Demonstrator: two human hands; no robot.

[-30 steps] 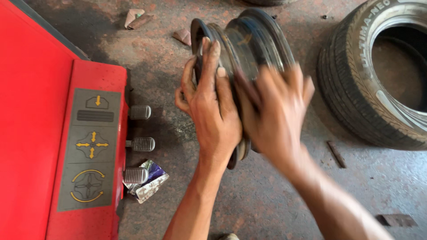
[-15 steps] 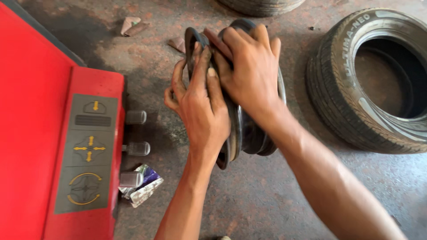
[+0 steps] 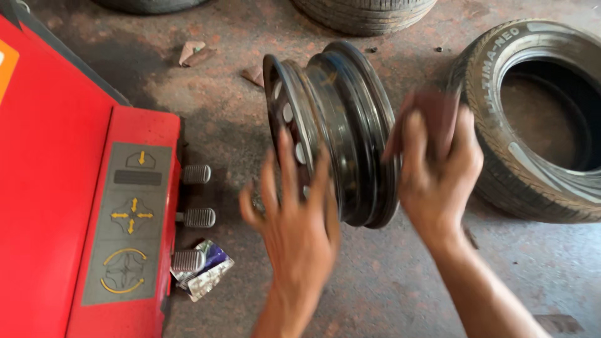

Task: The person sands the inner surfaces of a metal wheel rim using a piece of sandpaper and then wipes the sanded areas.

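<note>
A black steel wheel rim (image 3: 338, 125) stands upright on its edge on the concrete floor. My left hand (image 3: 297, 219) is blurred, its fingers spread, in front of the rim's holed left face; whether it touches the rim I cannot tell. My right hand (image 3: 438, 175) is beside the rim's right edge and holds a small brown sheet (image 3: 438, 109) in its fingertips, close to the outer flange. The rim's lower left part is hidden behind my left hand.
A red machine (image 3: 56, 188) fills the left side, with a grey symbol panel (image 3: 128, 219) and three foot pedals (image 3: 197, 217). A crumpled wrapper (image 3: 210, 272) lies below the pedals. A tyre (image 3: 538, 119) lies at right, another tyre (image 3: 363, 12) at top. Brown paper scraps (image 3: 191, 53) lie beyond.
Both hands have come off the rim's top. My left hand dropped to the lower left with fingers spread. My right hand moved to the rim's right edge. The rim stays upright.
</note>
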